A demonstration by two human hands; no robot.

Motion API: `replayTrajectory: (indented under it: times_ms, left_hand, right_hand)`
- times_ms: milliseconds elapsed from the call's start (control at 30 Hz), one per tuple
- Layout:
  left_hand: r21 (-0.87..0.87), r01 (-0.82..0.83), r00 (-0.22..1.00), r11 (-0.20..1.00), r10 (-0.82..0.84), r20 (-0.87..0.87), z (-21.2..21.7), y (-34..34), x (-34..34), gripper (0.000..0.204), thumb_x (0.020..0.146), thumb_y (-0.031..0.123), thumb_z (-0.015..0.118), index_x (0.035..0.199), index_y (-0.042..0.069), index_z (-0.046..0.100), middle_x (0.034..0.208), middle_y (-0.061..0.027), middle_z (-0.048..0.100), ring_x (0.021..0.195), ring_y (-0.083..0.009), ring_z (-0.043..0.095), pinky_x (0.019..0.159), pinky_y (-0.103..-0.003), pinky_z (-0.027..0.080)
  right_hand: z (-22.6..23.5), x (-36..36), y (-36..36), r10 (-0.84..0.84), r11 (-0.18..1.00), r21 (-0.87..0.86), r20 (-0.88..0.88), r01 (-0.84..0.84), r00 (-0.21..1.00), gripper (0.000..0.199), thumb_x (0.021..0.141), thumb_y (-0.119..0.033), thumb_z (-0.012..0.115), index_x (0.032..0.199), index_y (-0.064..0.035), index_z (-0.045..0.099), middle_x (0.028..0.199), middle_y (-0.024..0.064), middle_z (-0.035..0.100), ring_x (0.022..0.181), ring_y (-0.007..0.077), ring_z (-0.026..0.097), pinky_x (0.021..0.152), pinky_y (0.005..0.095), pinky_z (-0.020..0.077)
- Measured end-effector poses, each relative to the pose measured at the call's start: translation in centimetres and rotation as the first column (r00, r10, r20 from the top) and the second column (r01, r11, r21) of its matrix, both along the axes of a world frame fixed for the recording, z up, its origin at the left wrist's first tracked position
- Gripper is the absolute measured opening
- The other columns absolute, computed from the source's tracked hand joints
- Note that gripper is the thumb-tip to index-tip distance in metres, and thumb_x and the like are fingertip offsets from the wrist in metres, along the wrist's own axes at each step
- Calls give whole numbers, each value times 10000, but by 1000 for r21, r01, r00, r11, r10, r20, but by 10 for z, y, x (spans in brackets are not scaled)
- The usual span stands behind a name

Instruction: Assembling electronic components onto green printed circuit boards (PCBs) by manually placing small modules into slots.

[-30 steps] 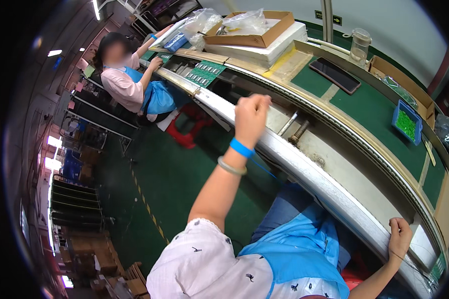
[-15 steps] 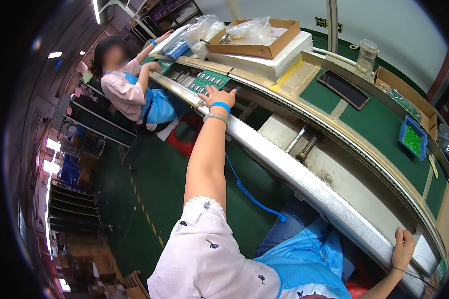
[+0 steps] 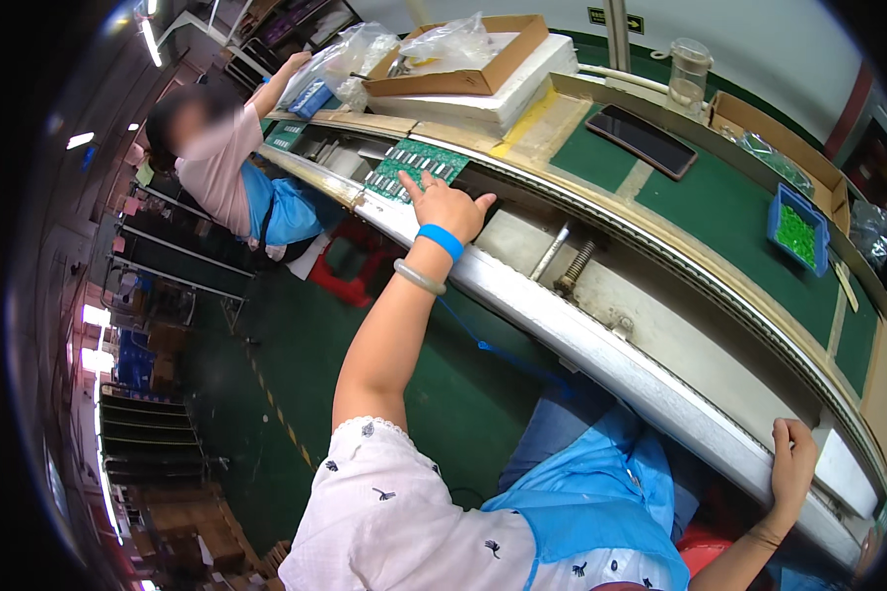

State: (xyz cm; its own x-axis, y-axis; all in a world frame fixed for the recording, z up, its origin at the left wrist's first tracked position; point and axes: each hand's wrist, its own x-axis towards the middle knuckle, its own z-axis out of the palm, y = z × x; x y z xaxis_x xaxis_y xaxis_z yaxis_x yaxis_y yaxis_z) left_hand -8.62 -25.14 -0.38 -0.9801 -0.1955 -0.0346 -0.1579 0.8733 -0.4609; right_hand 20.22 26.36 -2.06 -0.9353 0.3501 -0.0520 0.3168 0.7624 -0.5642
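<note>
My left arm reaches out to a green circuit board panel with rows of dark components, lying across the two rails of the conveyor. The fingertips of my left hand rest on its near right part. Those fingers are spread, with the thumb held out to the side, and a blue wrist strap circles the wrist. My right hand is curled closed at the near rail, low on the right, and nothing shows in it. Another green circuit board lies farther left on the line, near a co-worker.
A co-worker in a blue apron sits at the far left. Beyond the rails stand a cardboard tray on white foam, a phone, a clear cup and a blue bin of small green parts. A threaded rod lies between the rails.
The circuit board panel has slid right along the rails, toward me, with my left hand on it. My right hand stays by the rail. The co-worker's near hand is no longer visible at the other board.
</note>
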Motion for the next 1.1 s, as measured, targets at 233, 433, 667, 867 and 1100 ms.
replayTrajectory:
  times_ms: [233, 433, 667, 867, 1100]
  left_hand:
    - [59, 390, 915, 919, -379, -141, 3, 93, 71, 707, 1000, 651, 453, 1094, 25, 768, 1059, -235, 737, 1241, -402, 576, 1189, -708, 81]
    - [254, 672, 740, 695, -628, -241, 24, 173, 137, 555, 978, 515, 588, 1260, 49, 691, 1006, -256, 734, 1216, -416, 605, 1167, -712, 165]
    - [474, 826, 446, 306, -869, -215, 45, 257, 182, 671, 977, 521, 587, 1405, 4, 576, 1131, -268, 689, 1239, -428, 585, 1161, -706, 170]
    - [552, 824, 278, 127, -940, -199, 45, 304, 191, 726, 970, 548, 584, 1423, -16, 542, 1170, -270, 671, 1251, -422, 577, 1152, -710, 194]
    - [696, 713, 139, -83, -957, -256, 41, 336, 184, 676, 973, 523, 594, 1435, 33, 536, 1264, -223, 650, 1325, -381, 536, 1166, -685, 220]
  right_hand:
    - [5, 4, -2, 9, 999, 53, -40, -7, 999, 291, 963, -256, 656, 955, 27, 721, 931, 203, 711, 897, 374, 661, 837, 426, 501]
    - [8, -2, -7, 27, 997, 72, -83, -21, 996, 294, 934, -277, 689, 868, 5, 744, 877, 186, 724, 881, 374, 672, 815, 450, 514]
    - [9, 5, -3, -89, 994, 34, -304, 104, 949, 219, 915, -223, 725, 895, -6, 752, 887, 161, 735, 871, 349, 682, 793, 422, 528]
    - [8, 10, 2, -199, 979, -123, -434, 161, 879, 140, 928, -128, 715, 976, -2, 755, 896, 124, 740, 843, 255, 682, 756, 341, 517]
    - [15, 0, 17, -284, 899, -423, -362, 115, 888, 162, 943, -151, 712, 1016, -12, 749, 946, 96, 744, 835, 182, 671, 760, 333, 506]
